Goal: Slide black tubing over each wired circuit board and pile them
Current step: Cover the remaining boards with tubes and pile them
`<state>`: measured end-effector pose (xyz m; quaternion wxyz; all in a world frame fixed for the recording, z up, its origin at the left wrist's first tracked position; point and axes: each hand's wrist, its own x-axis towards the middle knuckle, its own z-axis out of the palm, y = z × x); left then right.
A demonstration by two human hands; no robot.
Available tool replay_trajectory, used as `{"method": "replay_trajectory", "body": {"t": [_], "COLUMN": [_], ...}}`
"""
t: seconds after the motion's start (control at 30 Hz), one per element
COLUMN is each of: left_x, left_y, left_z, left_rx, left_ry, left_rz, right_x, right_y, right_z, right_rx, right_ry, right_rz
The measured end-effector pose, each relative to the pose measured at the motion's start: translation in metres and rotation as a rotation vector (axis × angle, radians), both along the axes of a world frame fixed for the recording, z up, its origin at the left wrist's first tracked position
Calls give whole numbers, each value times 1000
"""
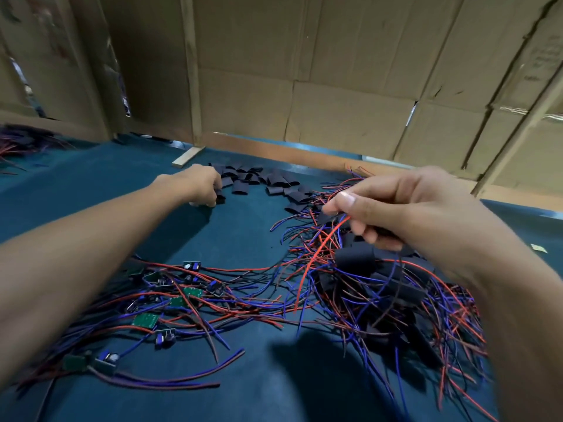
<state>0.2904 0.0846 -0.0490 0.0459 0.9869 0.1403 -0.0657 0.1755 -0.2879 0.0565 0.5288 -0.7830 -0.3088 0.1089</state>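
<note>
My left hand [199, 185] reaches to the upper middle of the frame, fingers curled onto one black tube [220, 197] at the near edge of the loose tube heap [259, 178]. My right hand [396, 208], at right centre, pinches a sleeved piece and its red wire [323, 242] between thumb and fingers, just above the finished pile [380, 284] at the lower right. The bare boards [170, 300], green with red and blue leads, lie tangled at the lower left on the blue mat [243, 239]. To do this step well, I judge I should lift only a single tube, not two stuck together, and let the right hand drop its piece squarely onto the pile so its wires do not drag others out. Then pick a board by its body, gather the leads straight, and feed them through first.
</note>
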Motion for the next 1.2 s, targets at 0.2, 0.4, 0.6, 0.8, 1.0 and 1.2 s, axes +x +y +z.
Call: {"method": "replay_trajectory", "body": {"t": [0.2, 0.4, 0.6, 0.8, 1.0, 1.2], "left_x": [-14, -57, -136, -176, -183, -186], "left_y": [-3, -49, -121, -149, -145, -146], "left_z": [1, 14, 3, -14, -11, -23], "left_rx": [-234, -757, -1554, -1765, -1964, -1499], "left_ry": [87, -7, -163, -353, -205, -579], "left_rz": [194, 123, -74, -37, 15, -252], "right_x": [-2, 0, 4, 2, 3, 7], "right_y": [-6, -6, -5, -1, 6, 9], "right_z": [3, 3, -1, -7, -13, -17], "right_rx": [59, 55, -7, -21, -12, 50], "right_ry": [-62, -108, -139, -225, -269, -253], "right_rz": [-6, -63, -157, -167, -195, -246]}}
